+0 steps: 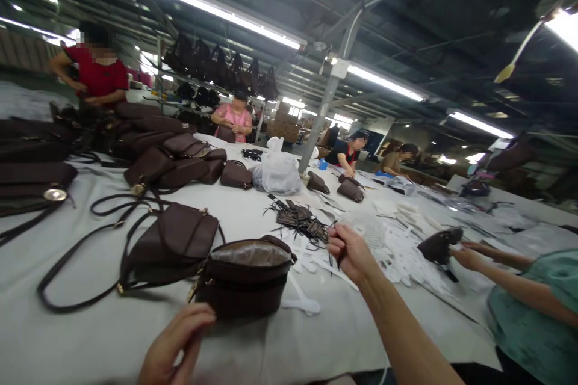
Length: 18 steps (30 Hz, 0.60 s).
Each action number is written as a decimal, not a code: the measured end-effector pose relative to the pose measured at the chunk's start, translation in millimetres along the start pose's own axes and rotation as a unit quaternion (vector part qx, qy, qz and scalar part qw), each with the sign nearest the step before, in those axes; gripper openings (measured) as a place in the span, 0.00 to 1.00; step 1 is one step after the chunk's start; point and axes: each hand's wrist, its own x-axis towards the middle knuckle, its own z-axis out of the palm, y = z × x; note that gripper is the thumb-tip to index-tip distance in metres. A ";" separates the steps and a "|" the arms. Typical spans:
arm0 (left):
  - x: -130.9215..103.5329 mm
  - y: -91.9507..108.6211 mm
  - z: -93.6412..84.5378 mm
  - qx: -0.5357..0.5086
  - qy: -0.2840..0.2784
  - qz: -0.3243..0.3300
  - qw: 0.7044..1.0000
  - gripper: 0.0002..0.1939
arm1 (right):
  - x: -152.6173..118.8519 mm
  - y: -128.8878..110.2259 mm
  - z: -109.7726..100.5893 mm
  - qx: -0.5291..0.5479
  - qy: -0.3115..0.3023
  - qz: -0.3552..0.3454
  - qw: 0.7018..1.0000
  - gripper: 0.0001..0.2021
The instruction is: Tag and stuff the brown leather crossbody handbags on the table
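Note:
A dark brown handbag [248, 293] stands upright with its top unzipped, showing a pale, shiny lining. My left hand [174, 343] is at its lower left corner, fingers curved and thumb apart, holding nothing; whether the fingertips touch the bag I cannot tell. My right hand [354, 252] is closed in a pinch beside a pile of black hang tags [295, 216] with thin strings. A dark string hangs below its fingers, apparently from a hang tag mostly hidden by the hand. Left of the open bag lies another brown handbag [174, 240] with a long looped strap.
More brown bags [171, 159] are heaped at the left. White cut pieces [397, 252] spread right of the tags, near a white plastic bag [277, 171]. At right, a co-worker's hands [469, 255] hold a dark bag [440, 245]. Other people work across the table.

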 end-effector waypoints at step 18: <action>-11.9 79.2 24.0 -0.105 -0.243 -0.147 0.953 0.09 | -162.9 108.6 53.1 -0.031 -0.029 -0.040 0.998 0.17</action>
